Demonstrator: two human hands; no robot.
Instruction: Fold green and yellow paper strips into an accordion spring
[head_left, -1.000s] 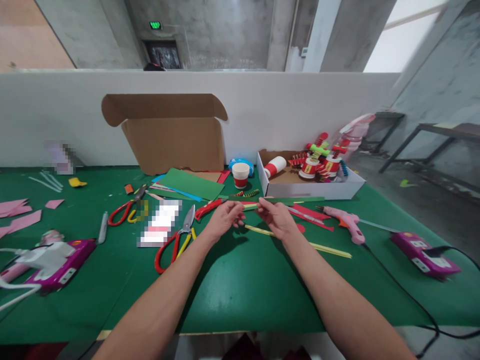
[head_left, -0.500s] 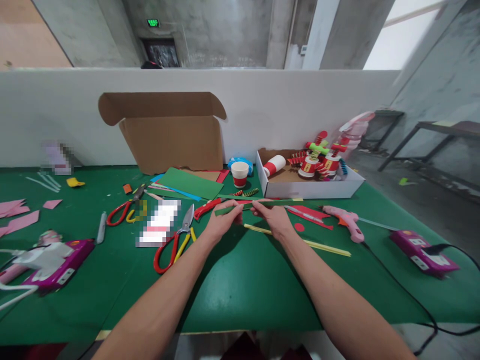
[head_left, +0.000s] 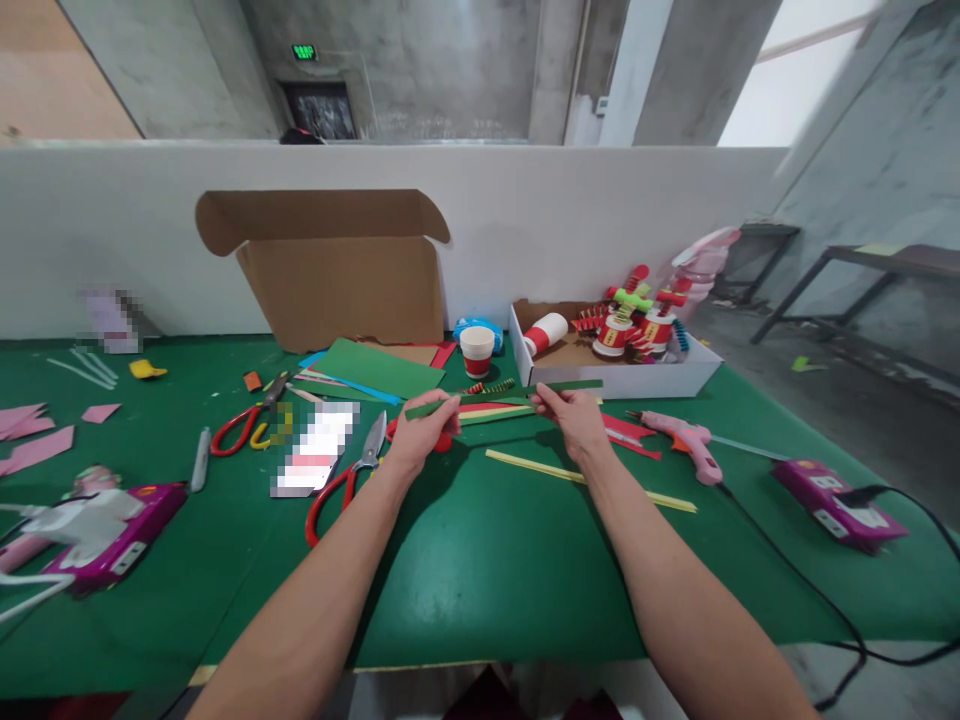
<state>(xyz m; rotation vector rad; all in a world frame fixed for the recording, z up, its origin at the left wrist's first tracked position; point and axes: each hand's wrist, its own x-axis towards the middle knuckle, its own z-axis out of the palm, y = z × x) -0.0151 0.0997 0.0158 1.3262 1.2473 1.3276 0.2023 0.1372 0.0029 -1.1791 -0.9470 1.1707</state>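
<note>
A narrow dark green paper strip [head_left: 499,394] is stretched between my two hands, a little above the table. My left hand [head_left: 426,430] pinches it near its left end, and my right hand [head_left: 562,408] pinches it towards the right, with a length sticking out past the fingers. Below lie red paper pieces and a light green strip [head_left: 495,414]. Yellow strips [head_left: 536,466] lie on the table, partly under my right forearm. Red-handled scissors [head_left: 367,455] rest beside my left forearm.
A paper cup [head_left: 478,352] stands behind my hands. A white box [head_left: 622,380] holds decorated cups. Right are a pink glue gun [head_left: 694,445] and a purple power block [head_left: 832,505]. Green sheets [head_left: 382,367], pliers [head_left: 276,388] and another purple block [head_left: 154,500] lie left.
My hands have moved apart along the green strip, showing more of it between them. The strips beneath it are now more exposed.
</note>
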